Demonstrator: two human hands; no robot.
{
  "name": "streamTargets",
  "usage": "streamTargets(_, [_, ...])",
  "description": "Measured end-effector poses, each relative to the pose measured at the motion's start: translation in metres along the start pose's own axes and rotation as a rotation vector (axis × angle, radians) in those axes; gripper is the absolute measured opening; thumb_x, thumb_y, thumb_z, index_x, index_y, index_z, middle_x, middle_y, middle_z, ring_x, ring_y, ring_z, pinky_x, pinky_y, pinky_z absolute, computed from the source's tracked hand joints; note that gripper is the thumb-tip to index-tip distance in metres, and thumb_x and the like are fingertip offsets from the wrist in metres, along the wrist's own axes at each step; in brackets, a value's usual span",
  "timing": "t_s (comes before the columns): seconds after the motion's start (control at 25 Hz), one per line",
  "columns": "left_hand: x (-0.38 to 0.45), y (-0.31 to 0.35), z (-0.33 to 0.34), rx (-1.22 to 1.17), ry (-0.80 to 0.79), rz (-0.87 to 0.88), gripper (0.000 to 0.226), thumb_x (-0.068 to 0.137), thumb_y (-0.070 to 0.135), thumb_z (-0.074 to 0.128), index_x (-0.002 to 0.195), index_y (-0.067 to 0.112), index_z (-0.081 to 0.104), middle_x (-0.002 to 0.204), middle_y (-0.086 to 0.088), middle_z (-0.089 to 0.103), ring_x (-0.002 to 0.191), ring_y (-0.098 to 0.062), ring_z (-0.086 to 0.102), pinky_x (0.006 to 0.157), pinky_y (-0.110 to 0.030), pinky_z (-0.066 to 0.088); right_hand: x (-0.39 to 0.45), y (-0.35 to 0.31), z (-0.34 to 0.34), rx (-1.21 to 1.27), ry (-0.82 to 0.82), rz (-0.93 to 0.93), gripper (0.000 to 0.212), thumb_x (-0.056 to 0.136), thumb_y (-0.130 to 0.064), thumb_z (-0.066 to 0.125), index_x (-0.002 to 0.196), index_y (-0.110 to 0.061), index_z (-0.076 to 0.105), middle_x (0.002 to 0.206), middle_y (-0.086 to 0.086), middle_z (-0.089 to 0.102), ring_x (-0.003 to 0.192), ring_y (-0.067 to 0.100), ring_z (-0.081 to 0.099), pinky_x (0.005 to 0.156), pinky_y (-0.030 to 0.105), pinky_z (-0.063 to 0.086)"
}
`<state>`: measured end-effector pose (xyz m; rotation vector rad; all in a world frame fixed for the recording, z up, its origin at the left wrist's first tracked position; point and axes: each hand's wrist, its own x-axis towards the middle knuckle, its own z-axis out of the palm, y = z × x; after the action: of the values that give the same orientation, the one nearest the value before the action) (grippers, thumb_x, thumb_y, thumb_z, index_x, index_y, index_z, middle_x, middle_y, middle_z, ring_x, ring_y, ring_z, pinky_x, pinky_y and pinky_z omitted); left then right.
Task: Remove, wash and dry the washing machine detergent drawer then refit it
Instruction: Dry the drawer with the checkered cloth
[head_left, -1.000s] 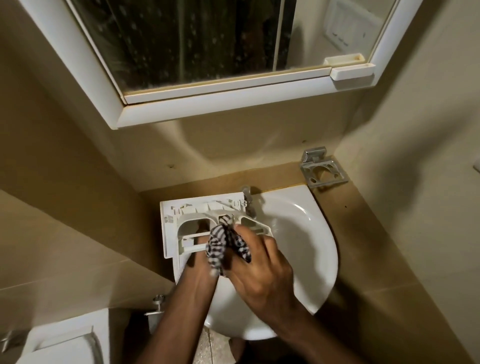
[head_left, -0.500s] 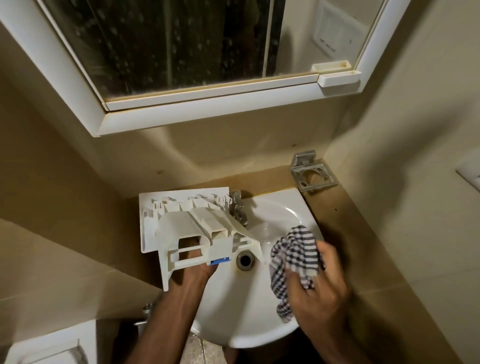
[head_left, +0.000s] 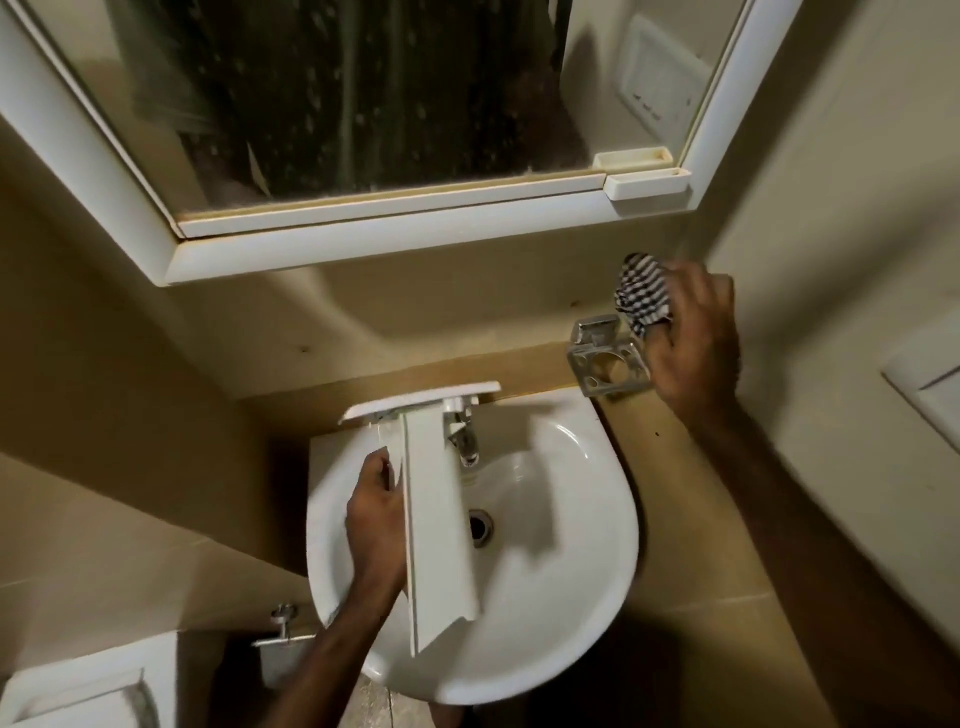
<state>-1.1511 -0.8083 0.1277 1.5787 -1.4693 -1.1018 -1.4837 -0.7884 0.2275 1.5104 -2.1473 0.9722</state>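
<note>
The white plastic detergent drawer hangs over the white basin, turned on its side with its flat face plate at the far end near the tap. My left hand grips the drawer from its left side, fingers curled into it. My right hand is raised at the right wall, above the metal holder, and clutches a black-and-white checked cloth. The drawer's compartments face away and are hidden.
A white-framed mirror cabinet hangs low above the basin. The drain sits in the basin's middle. A valve and a white toilet cistern are at the lower left. Walls close in on both sides.
My right hand has lifted the cloth off the drawer and carried it up to the right wall holder. My left hand has turned the drawer onto its side over the basin.
</note>
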Motion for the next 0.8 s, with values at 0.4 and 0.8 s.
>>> streamTargets(0.4, [-0.013,0.004,0.016,0.318,-0.02,0.168,0.059,0.085,0.077,0.045,0.133,0.042,0.045,0.109,0.012,0.07,0.089,-0.017,0.065,0.077,-0.041,0.053,-0.015,0.046,0.08,-0.025,-0.417,-0.344,0.031,0.084,-0.022,0.051,0.105,-0.017,0.074,0.125,0.006,0.071,0.121,0.029,0.064,0.104,0.05,0.043])
streamTargets(0.8, [-0.034,0.009,0.031,0.257,-0.013,0.264,0.057,0.087,0.071,0.052,0.135,0.04,0.052,0.115,0.018,0.064,0.093,-0.008,0.059,0.078,-0.039,0.055,-0.012,-0.06,0.004,0.803,-0.771,0.471,0.014,0.1,-0.026,0.064,0.1,-0.026,0.077,0.105,0.002,0.079,0.088,0.016,0.073,0.071,0.039,0.06])
